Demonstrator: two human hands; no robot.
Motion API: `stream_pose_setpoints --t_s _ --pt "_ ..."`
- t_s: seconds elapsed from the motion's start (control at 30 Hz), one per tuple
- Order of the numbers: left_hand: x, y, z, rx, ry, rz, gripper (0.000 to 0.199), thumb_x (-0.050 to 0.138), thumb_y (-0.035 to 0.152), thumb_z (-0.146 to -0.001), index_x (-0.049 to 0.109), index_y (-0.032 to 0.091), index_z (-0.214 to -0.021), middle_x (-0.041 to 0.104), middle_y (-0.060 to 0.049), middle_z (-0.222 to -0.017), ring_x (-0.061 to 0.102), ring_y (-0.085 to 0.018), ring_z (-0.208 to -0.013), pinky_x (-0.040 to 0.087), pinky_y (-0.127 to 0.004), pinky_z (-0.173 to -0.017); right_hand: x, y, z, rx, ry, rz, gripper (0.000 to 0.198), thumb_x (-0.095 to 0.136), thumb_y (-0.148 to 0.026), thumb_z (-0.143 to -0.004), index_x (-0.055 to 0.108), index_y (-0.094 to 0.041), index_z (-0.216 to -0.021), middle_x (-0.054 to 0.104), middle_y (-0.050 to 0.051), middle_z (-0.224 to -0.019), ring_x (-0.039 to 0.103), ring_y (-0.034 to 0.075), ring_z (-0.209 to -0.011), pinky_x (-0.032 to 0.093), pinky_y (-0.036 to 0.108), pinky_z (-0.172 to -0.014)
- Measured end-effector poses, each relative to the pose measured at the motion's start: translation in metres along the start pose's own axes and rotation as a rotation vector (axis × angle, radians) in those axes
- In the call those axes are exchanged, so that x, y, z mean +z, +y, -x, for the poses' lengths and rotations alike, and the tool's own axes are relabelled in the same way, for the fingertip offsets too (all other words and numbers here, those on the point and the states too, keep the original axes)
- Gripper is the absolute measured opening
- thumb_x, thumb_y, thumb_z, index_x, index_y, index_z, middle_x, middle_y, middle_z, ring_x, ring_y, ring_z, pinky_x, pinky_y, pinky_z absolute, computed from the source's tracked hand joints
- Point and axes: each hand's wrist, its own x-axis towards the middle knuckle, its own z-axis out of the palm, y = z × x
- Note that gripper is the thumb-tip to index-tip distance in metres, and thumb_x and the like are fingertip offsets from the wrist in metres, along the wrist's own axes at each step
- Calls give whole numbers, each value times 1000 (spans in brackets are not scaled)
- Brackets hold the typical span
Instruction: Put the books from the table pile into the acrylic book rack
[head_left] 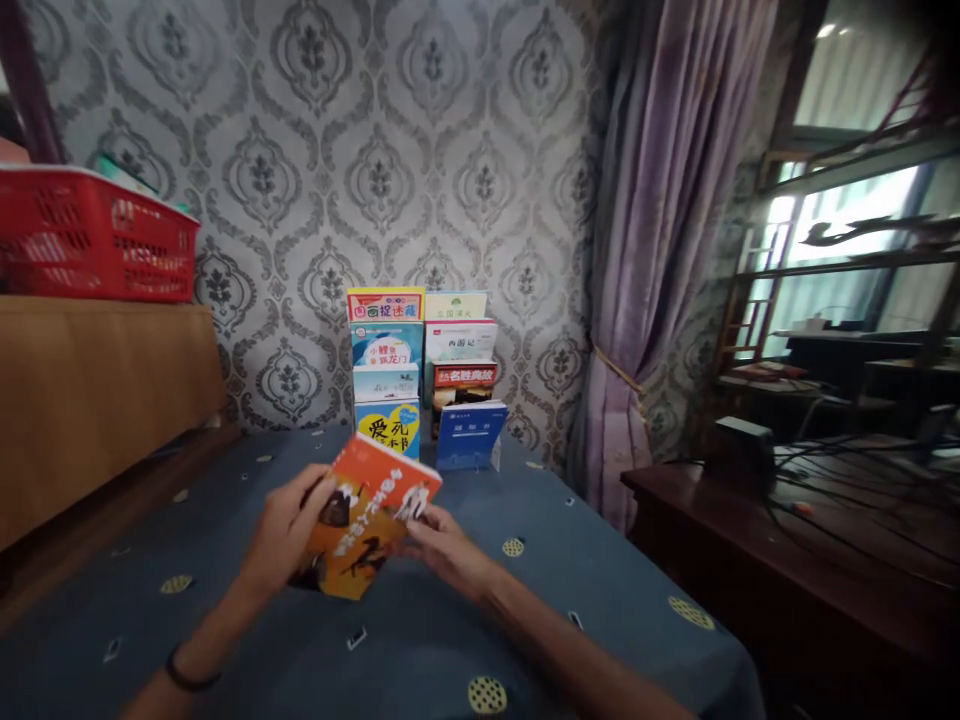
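An orange book (367, 510) is held tilted above the table, its cover facing up. My left hand (289, 525) grips its left edge, thumb on the cover. At its right edge my right hand (442, 545) is closed on the same book, fingers partly hidden beneath. Just beyond stands a rack of books in two columns. A yellow and blue book (388, 425) is at the front left, partly covered by the orange one. A blue book (470, 437) leans at the front right, with a red-topped book (465, 377) behind it.
Under everything lies a dark blue patterned tablecloth (262, 640). On a wooden cabinet (105, 400) at the left sits a red plastic basket (97, 235). A purple curtain (645, 250) hangs at the right, near a dark red desk (750, 560) with cables and a small box (739, 455).
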Motion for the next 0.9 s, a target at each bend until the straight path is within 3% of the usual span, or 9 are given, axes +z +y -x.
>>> stream_pose_setpoints --t_s 0.17,0.23,0.3,0.43,0.57,0.63,0.7,0.8,0.9 --pt "11 -12 -12 -322 212 546 41 69 58 -75 66 17 -79 69 0 -75 62 -15 -69 51 -24 -65 15 -3 -6 126 -24 241 49 88 -57 -61 71 -16 -81 76 4 -83 71 17 -75 57 33 -81" --pt "18 -28 -8 -472 208 659 39 77 53 -68 64 17 -79 68 0 -75 61 -13 -67 52 -23 -65 15 -3 -9 105 22 211 50 91 -51 -60 70 -20 -93 77 3 -92 73 18 -79 60 34 -81" --pt "24 -47 -1 -629 155 670 34 78 45 -69 62 17 -82 68 0 -76 63 -13 -67 53 -23 -67 10 1 -11 140 44 191 54 92 -45 -59 67 -22 -102 78 4 -98 74 20 -80 62 36 -79" --pt "32 -78 17 -844 65 576 30 74 36 -77 57 18 -93 67 0 -73 63 -12 -58 51 -23 -56 3 14 -12 295 86 226 50 88 -47 -64 63 -21 -100 78 6 -94 76 23 -79 64 38 -75" --pt "28 -93 25 -960 -75 467 38 75 33 -81 52 20 -109 64 3 -64 60 -14 -46 43 -21 -46 -2 17 -12 413 61 472 48 83 -47 -69 61 -20 -103 76 6 -86 74 23 -73 61 35 -64" --pt "21 -94 25 -929 -217 281 37 73 34 -83 53 19 -111 60 4 -58 56 -15 -40 40 -23 -44 -6 11 -11 441 -23 759 43 77 -48 -75 62 -20 -103 73 3 -75 69 21 -61 53 31 -52" --pt "14 -93 24 -768 -363 -61 33 69 39 -87 54 19 -110 59 4 -57 56 -16 -42 41 -25 -47 -11 2 -11 381 -128 1097 36 71 -49 -81 67 -20 -100 68 1 -65 64 19 -54 44 29 -47" --pt "8 -89 23 -474 -436 -513 27 59 42 -93 57 18 -107 67 -3 -74 67 -22 -68 48 -31 -63 -14 -7 -13 208 -161 1465 29 65 -49 -87 73 -22 -94 66 1 -60 62 19 -56 39 29 -50" --pt "11 -88 30 -307 -439 -675 24 53 37 -97 59 17 -108 69 -12 -108 66 -28 -102 52 -38 -83 -4 -5 -23 56 -85 1555 31 56 -46 -95 73 -22 -104 73 6 -72 68 24 -65 47 34 -58"
